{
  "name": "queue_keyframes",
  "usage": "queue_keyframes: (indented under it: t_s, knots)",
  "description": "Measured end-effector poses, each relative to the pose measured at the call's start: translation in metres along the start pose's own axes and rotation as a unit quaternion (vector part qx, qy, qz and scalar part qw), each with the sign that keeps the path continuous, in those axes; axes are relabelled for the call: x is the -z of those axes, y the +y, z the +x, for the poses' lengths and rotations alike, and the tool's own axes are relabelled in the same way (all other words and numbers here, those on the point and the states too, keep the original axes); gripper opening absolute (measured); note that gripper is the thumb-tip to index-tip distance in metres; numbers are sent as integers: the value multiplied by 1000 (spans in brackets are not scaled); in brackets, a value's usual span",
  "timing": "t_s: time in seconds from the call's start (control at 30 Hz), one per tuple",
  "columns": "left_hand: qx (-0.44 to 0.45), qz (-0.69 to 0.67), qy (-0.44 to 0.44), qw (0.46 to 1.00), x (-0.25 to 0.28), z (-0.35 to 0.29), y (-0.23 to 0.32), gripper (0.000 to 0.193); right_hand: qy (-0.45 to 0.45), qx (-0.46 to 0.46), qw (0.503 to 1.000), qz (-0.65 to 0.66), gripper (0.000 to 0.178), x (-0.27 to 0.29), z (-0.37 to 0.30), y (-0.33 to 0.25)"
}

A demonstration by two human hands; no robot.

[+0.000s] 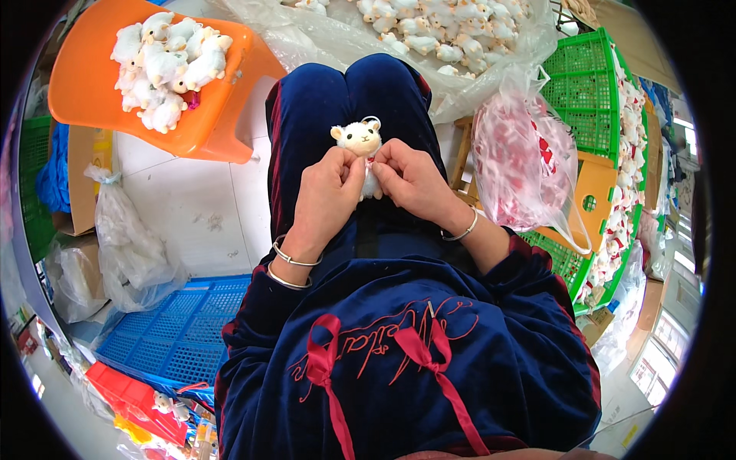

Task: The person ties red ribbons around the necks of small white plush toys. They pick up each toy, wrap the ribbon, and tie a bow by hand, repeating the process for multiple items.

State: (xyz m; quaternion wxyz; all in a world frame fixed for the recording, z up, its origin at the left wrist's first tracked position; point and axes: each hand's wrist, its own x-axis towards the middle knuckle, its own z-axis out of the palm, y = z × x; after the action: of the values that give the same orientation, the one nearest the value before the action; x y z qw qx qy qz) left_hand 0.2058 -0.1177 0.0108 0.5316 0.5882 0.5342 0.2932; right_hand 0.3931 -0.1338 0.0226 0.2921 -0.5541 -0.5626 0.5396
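A small white plush sheep [359,139] with a cream face and a white loop on its head sits upright over my lap, facing me. My left hand [326,193] is closed in a pinch at the toy's neck on one side. On the other side my right hand [416,181] pinches at the same spot, fingertips nearly meeting the left ones. A bit of red shows at the sheep's neck between the fingers; whether it is a ribbon is too small to tell. The fingers hide much of the toy's body.
At the upper left, an orange chair [80,73] bears several plush sheep [165,65]. Many more lie on clear plastic sheeting [322,38] ahead. A clear bag of pink and red material [525,153] stands right, beside green crates [579,92]. A blue crate [172,326] lies lower left.
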Motion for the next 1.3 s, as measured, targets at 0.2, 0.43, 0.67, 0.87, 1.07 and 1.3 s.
queue_keyframes:
  t_s: [0.2, 0.43, 0.67, 0.87, 1.07, 1.3]
  knots:
    - [39, 0, 4, 999, 2, -4, 3, 19, -11, -87, 995, 50, 16, 2, 2, -7]
    - [69, -41, -10, 997, 6, -7, 4, 22, 26, -11, 999, -32, 13, 9, 5, -2]
    - [104, -105, -22, 989, 7, -5, 6, 25, 70, -99, 992, -37, 16, 24, -7, -32]
    - [41, -41, -10, 998, 2, -1, -3, 26, 24, -135, 990, 37, 15, 9, -13, -20]
    - [52, -33, -25, 998, 5, -2, 2, 24, 31, -150, 988, 13, 15, 7, -11, -24]
    - [50, -41, -39, 997, 6, -3, 2, 23, 14, -174, 977, 119, 16, 7, -9, -25]
